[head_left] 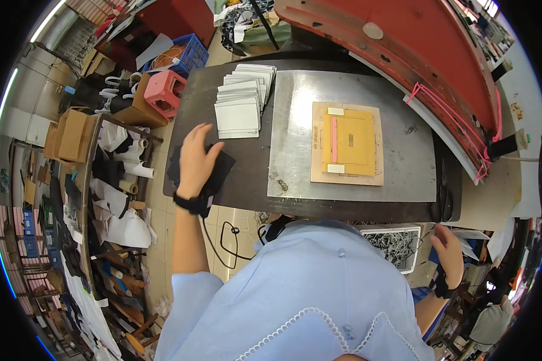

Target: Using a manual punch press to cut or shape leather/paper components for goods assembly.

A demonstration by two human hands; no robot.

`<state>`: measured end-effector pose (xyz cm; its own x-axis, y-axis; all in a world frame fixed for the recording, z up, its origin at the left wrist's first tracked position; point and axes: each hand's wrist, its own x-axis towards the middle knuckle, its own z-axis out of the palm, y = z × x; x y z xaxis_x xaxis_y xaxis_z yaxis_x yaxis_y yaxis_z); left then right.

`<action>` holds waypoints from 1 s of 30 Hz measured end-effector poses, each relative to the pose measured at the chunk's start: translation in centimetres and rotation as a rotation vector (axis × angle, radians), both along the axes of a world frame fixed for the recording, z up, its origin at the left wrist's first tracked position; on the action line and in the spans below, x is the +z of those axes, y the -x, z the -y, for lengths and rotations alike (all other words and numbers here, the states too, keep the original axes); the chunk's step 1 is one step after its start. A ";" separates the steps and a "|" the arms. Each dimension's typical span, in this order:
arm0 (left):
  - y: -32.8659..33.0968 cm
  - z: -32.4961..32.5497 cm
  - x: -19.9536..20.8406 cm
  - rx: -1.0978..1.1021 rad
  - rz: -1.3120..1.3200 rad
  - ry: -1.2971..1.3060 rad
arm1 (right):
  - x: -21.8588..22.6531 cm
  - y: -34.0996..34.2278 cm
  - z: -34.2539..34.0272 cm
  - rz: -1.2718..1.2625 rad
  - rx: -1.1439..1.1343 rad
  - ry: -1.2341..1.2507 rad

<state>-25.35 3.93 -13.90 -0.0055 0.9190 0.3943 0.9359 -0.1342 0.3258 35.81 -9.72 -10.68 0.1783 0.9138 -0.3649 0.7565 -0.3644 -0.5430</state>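
My left hand point(196, 161) is at the table's left edge with its fingers stretched and thumb apart. It is over or against some dark sheet pieces point(223, 171); contact is hard to tell. Beyond it stands a fanned stack of pale rectangular sheets point(238, 120). A wooden cutting die point(376, 141), with a yellow board point(358, 129), a pink strip point(334, 138) and two pale pads, lies on a metal plate point(403, 114). My right hand point(448, 253) hangs beside the table's near right corner, loosely bent, with no object visible in it.
A red machine arm point(397, 36) with pink cord overhangs the table's right side. Black-handled scissors point(442, 204) lie at the near right corner. Below sits a white crate point(415, 265) of scraps. Left are a pink stool point(164, 93), a blue crate point(193, 54) and a shelf of rolls.
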 end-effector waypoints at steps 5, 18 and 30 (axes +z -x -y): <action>-1.1 -5.2 -1.2 -0.192 -0.308 -0.007 | 3.4 9.2 -5.3 -0.164 0.305 -0.216; -2.1 -3.8 2.5 -0.166 0.033 0.049 | 2.3 16.5 -9.9 -0.355 0.563 -0.302; -18.3 0.2 1.2 -0.315 1.519 0.615 | 0.9 20.6 -12.6 -0.885 0.206 -0.050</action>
